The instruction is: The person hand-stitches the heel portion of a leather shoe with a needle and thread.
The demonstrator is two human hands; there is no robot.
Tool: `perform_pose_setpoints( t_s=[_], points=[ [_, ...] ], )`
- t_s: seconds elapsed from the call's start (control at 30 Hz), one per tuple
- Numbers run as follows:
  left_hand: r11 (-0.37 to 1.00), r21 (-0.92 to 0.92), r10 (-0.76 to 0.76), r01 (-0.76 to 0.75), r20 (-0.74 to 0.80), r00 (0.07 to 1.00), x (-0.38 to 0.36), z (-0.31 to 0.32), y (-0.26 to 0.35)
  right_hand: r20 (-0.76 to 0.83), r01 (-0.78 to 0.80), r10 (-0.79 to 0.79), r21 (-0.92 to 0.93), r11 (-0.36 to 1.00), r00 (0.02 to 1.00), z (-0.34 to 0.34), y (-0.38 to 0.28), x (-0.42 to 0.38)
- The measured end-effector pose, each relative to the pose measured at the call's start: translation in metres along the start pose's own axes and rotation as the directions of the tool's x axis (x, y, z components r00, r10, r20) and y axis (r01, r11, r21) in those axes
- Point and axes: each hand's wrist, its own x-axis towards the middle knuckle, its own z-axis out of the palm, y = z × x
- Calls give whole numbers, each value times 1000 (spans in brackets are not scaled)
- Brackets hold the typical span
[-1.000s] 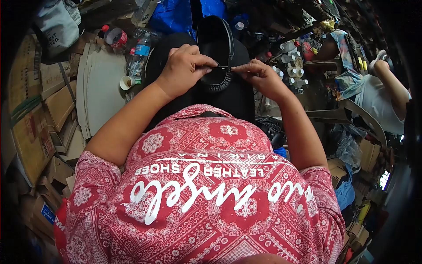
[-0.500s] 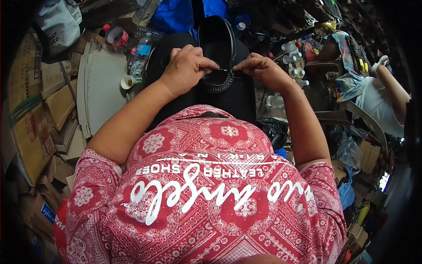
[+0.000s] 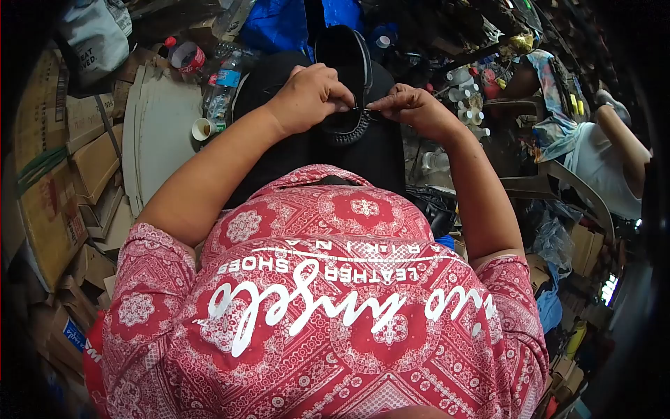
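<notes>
A black shoe part (image 3: 368,68) with an open middle and a ridged, stitched-looking lower end rests on the dark-clothed lap. My left hand (image 3: 314,98) is at its left side, thumb and fingers pinched together near the inner edge; what they hold is too small to name. Across from it, my right hand (image 3: 412,108) pinches a thin, needle-like thing at the right edge, its tip pointing toward my left hand. Only a small gap separates the two sets of fingertips.
Flattened cardboard (image 3: 87,153) and a pale curved board (image 3: 164,140) lie at the left, beside plastic bottles (image 3: 227,78) and a paper cup (image 3: 203,129). Small white bottles (image 3: 458,94) stand at the right. Another person's arm (image 3: 623,140) shows at the far right, near a chair (image 3: 576,183).
My left hand has shifted slightly up and right, closer to my right fingertips. My right hand has barely moved. The other person's arm has moved a little.
</notes>
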Motion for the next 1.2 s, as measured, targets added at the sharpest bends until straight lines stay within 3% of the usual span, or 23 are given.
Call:
perform_pose_setpoints(
  t_s=[0.13, 0.2, 0.23, 0.3, 0.4, 0.53, 0.6, 0.63, 0.7, 0.73, 0.8, 0.93, 1.0, 1.1, 1.13, 1.17, 1.2],
  points=[
    [992, 115, 59, -51, -74, 995, -13, -9, 19, -98, 57, -64, -73, 996, 993, 11, -8, -11],
    [989, -55, -145, 140, -96, 985, -20, -6, 21, -110, -82, 102, 173, 981, 989, 17, -10, -14],
    [988, -55, -147, 142, -95, 985, -21, -5, 21, -109, -82, 102, 175, 981, 989, 19, -9, -13],
    [965, -56, -261, 258, -61, 963, -19, 0, 22, -78, -103, 145, 390, 915, 986, 21, -2, -10],
    [919, -110, -379, 379, 19, 925, -10, 6, 21, -98, -76, 123, 386, 919, 988, 21, -2, -6],
    [893, -179, -410, 412, 52, 911, -1, 16, 20, -88, -108, 156, 401, 910, 984, 21, -8, -3],
    [864, -209, -444, 459, 114, 889, 1, 16, 21, -122, -109, 153, 311, 944, 981, 23, -12, -2],
    [864, -209, -443, 458, 116, 889, 3, 16, 21, -124, -109, 154, 312, 944, 980, 23, -14, 0],
    [867, -231, -404, 442, 196, 894, 7, 15, 20, -106, -168, 177, 88, 982, 979, 21, -16, 7],
    [868, -229, -401, 440, 198, 895, 7, 12, 21, -110, -168, 177, 90, 982, 978, 19, -15, 8],
    [981, 140, -140, 133, 42, 989, 5, 4, 26, -67, -120, 134, 183, 976, 989, 18, -13, 9],
    [966, 221, -152, 134, 67, 986, -6, -19, 25, -72, -122, 137, 187, 975, 988, 3, -9, 3],
    [962, 219, -182, 163, 72, 981, -12, -18, 29, -90, -93, 131, 341, 935, 987, 1, 5, -2],
    [958, 215, -215, 187, 115, 970, -10, -14, 30, -116, -75, 137, 426, 902, 984, 15, 0, -8],
    [953, 38, -302, 300, 151, 941, -7, -10, 30, -189, 48, 6, 279, 959, 982, 19, 6, -8],
    [903, -136, -377, 407, 202, 904, -5, -7, 30, -189, 47, 7, 278, 959, 982, 17, 9, -11],
    [903, -137, -376, 406, 202, 904, -4, -4, 30, -150, -41, 84, 271, 962, 985, 15, 11, -16]
  ],
)
